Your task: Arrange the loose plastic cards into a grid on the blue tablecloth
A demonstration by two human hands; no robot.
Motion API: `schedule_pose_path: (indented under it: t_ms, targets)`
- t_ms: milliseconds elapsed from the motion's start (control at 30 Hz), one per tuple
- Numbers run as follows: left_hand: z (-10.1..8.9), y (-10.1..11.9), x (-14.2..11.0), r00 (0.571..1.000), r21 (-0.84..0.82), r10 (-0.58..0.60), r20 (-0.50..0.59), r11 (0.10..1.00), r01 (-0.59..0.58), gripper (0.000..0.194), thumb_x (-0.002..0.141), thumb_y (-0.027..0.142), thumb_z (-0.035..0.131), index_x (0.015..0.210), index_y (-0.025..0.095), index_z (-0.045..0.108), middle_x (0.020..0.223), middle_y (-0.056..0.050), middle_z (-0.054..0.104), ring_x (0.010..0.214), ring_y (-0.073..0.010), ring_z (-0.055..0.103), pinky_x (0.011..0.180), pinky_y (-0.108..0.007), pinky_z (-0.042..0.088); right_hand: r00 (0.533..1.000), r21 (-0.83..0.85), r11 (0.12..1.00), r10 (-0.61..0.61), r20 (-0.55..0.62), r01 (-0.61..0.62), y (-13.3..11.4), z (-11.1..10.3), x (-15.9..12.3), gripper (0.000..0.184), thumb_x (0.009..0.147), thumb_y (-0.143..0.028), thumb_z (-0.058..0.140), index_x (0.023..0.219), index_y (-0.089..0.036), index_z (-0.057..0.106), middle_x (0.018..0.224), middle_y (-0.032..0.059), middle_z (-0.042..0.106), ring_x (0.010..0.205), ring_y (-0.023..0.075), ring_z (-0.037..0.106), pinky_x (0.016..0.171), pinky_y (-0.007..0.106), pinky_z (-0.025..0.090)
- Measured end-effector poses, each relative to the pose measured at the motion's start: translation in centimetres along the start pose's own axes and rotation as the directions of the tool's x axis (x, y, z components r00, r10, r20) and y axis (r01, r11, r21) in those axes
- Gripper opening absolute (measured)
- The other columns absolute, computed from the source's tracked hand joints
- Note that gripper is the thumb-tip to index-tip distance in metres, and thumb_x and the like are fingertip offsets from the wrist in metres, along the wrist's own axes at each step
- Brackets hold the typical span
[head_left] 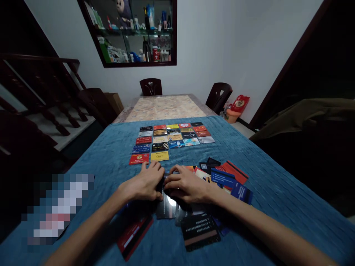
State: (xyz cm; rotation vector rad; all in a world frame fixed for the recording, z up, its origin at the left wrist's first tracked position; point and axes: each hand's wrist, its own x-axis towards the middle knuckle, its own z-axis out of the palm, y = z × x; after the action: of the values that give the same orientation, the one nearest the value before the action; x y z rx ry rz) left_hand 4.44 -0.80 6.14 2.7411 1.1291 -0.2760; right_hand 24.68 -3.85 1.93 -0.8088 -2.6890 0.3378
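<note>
My left hand (146, 181) lies palm down with its fingers stretched forward and apart, the fingertips just below a yellow card (160, 156) and beside a red card (139, 159). Close on its right, my right hand (184, 183) curls its fingers over the loose cards; what is under them is hidden. A shiny dark card (165, 211) lies face down below the two hands. Around my right wrist spreads a loose pile with a black card (199, 231), a blue card (223, 177) and an orange-red card (235, 171). Beyond the hands, several cards lie face up in rows.
A blue cloth (111, 155) covers the near part of the table; its bare patterned top (169, 105) shows at the far end. A dark red card (135, 236) lies near my left forearm. A blurred-out item (61, 207) is at the left. Chairs (219, 94) stand around.
</note>
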Motion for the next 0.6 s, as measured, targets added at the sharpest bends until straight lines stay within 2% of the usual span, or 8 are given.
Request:
schedule_pose_path:
  t_ms: [200, 433, 600]
  targets:
    - [0.0, 0.2, 0.3, 1.000, -0.009, -0.004, -0.016, 1.000, 0.004, 0.035, 0.072, 0.032, 0.078, 0.092, 0.018, 0.052, 0.113, -0.011, 0.056, 0.116, -0.0319, 0.046, 0.101, -0.053, 0.033, 0.999, -0.066, 0.997, -0.034, 0.018, 0.035, 0.2, 0.7, 0.1, 0.023, 0.096, -0.026, 0.054, 0.112, -0.023, 0.071, 0.123, 0.0020, 0.069, 0.116, 0.0250, 0.043, 0.096, 0.040, 0.033]
    - [-0.2, 0.7, 0.8, 0.996, 0.012, -0.016, -0.089, 1.000, 0.018, 0.018, 0.079, 0.014, 0.063, 0.094, 0.019, 0.056, 0.114, -0.010, 0.057, 0.118, -0.0310, 0.046, 0.103, -0.056, 0.030, 0.997, -0.192, 0.978, 0.073, -0.025, -0.077, 1.0, 0.3, -0.2, 0.024, 0.097, -0.029, 0.052, 0.113, -0.025, 0.070, 0.121, 0.0052, 0.069, 0.116, 0.0279, 0.043, 0.094, 0.044, 0.029]
    - [0.5, 1.1, 1.0, 0.988, 0.035, 0.013, -0.156, 0.999, -0.008, 0.009, 0.085, 0.024, 0.059, 0.092, 0.018, 0.062, 0.108, -0.011, 0.060, 0.112, -0.0303, 0.050, 0.104, -0.056, 0.030, 0.989, -0.269, 0.952, 0.136, -0.050, -0.144, 1.5, -0.1, -0.3, 0.023, 0.095, -0.029, 0.055, 0.112, -0.023, 0.069, 0.111, 0.0092, 0.070, 0.111, 0.0294, 0.044, 0.092, 0.046, 0.029]
